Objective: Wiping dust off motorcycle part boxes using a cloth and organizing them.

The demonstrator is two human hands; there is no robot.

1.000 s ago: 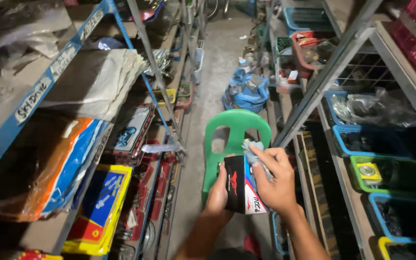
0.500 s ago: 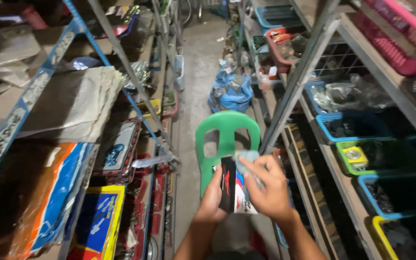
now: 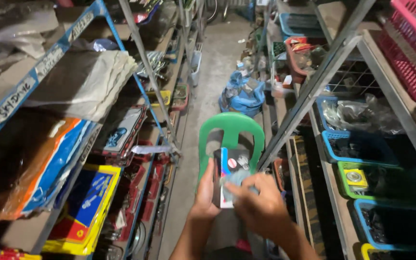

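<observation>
Two hands on one packet [image 3: 228,174], left hand [image 3: 206,191] fingers clamped on its edge, right hand [image 3: 257,206] fingers curled over its front

Single head view, looking down narrow aisle between shelves; hands close below, floor receding ahead.

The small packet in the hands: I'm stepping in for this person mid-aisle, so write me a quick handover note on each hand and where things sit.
Left hand: grips the small packet by its left edge, upright at chest level.
Right hand: fingers across the packet's lower front, blurred; whether it grips cannot be told.
Around: green plastic chair just beyond the hands in the aisle; metal shelves on both sides; blue basket and green basket on the right.
Done: packet is in hand.
Left: packet not yet set down anywhere.
</observation>
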